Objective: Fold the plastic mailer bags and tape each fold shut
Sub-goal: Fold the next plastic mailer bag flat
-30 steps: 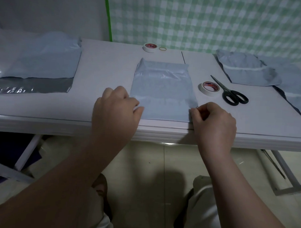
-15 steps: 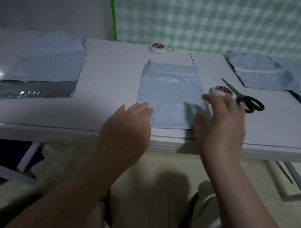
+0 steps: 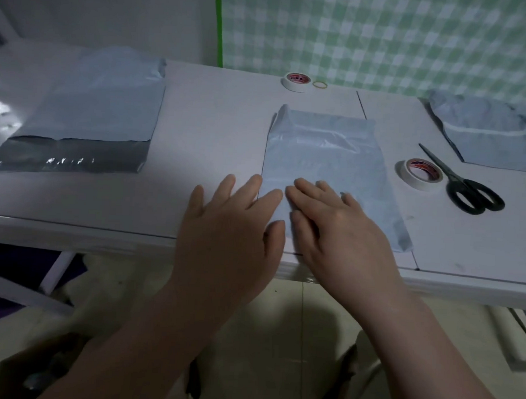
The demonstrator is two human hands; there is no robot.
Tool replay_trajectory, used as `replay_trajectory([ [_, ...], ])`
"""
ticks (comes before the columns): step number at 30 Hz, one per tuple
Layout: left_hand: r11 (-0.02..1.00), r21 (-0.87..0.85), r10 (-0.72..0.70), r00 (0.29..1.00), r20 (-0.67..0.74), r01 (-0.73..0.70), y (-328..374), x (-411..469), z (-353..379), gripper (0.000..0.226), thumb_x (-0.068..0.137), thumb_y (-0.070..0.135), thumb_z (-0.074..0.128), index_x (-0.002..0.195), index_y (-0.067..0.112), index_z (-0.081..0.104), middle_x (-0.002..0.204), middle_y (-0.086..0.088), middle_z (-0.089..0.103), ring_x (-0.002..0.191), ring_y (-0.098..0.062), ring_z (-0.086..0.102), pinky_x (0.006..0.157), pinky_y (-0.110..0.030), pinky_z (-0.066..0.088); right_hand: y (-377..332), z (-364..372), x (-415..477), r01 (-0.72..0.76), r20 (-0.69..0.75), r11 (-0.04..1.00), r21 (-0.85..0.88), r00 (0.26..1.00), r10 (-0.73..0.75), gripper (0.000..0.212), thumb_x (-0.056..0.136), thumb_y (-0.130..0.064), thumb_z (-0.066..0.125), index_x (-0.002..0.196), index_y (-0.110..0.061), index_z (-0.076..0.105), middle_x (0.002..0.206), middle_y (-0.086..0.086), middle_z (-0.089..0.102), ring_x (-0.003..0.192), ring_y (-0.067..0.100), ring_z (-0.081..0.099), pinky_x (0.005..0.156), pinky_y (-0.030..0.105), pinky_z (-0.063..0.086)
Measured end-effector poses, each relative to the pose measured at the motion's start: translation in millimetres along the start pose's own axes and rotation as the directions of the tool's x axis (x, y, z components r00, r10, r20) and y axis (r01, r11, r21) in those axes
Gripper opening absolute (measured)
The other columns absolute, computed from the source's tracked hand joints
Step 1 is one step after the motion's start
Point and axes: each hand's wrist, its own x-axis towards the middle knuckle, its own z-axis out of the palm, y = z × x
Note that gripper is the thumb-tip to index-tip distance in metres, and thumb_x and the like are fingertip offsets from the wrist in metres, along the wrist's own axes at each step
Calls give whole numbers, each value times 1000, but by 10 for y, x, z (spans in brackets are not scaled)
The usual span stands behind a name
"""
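I found the bag [image 3: 326, 153] lying flat at the front centre of the bench [image 3: 213, 132]. The left hand [image 3: 234, 216] and right hand [image 3: 335, 222] lay side by side on its near left part, fingers straight, pressing down, grasping nothing. A tape roll [image 3: 422, 175] and scissors [image 3: 465, 188] lay just right of it.

On the table [image 3: 213, 132], in the middle, at the front edge: bag [image 3: 326, 153]. On its near part, side by side and flat: left hand [image 3: 228, 225], half on the bag and half on the table, and right hand [image 3: 341, 229], fully on the bag. Right of the bag: tape [image 3: 420, 174], then scissors [image 3: 468, 188] just beside it. Behind the bag, at the far edge: second tape [image 3: 296, 81], with band [image 3: 319, 88] just right of it. Far left: flat bags [image 3: 92, 103]. Far right, behind the scissors: folded bags [image 3: 490, 138].
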Motion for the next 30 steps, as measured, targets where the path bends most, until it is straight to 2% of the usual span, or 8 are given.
replay_trajectory([
  [5,999,18,-34,999,40,34,-4,-5,12,54,88,45,27,132,27,54,139,-7,52,130,-33,44,103,-56,36,-8,5,-20,-2,2,999,-36,1000,2,46,94,-31,34,136,-22,51,144,-3,46,137,19,38,112,38,24],
  [15,998,33,-51,999,14,51,8,-4,12,62,87,48,25,134,18,53,139,-12,51,129,-37,45,102,-57,35,-14,-5,-46,4,30,995,-102,1000,-1,56,93,-41,20,140,-24,46,147,-4,41,139,18,34,113,39,22],
  [20,999,33,-43,999,25,42,14,7,-3,66,86,53,25,133,15,53,139,-15,50,131,-40,42,102,-58,34,-37,-45,-66,-2,106,989,-147,994,18,66,89,-45,4,147,-28,30,155,-9,26,145,16,20,116,40,11],
  [24,998,41,-54,998,39,53,30,10,-7,68,85,54,25,135,15,50,142,-15,46,134,-40,36,103,-59,30,-73,-57,-78,-14,119,981,-193,992,38,72,85,-43,-4,150,-27,22,157,-9,20,146,17,14,116,46,5],
  [26,997,54,-60,998,31,59,35,-3,-5,69,85,54,25,135,15,51,142,-16,47,134,-43,35,103,-63,29,-79,-74,-97,-37,123,972,-232,990,67,71,85,-43,-8,151,-27,15,158,-10,14,147,18,7,115,45,-6],
  [28,996,58,-74,997,24,72,41,-7,-2,68,84,54,25,134,16,52,141,-16,47,134,-44,34,102,-65,27,-54,-106,-125,-82,124,963,-255,986,116,63,91,-41,-4,152,-28,8,159,-12,7,147,19,-2,110,43,-16],
  [30,994,59,-92,995,31,90,49,-4,-3,67,83,53,25,134,18,53,141,-15,48,135,-44,34,102,-66,26,-2,-148,-158,-124,124,956,-267,979,162,54,98,-38,5,152,-29,6,159,-13,4,147,21,-9,109,45,-20],
])
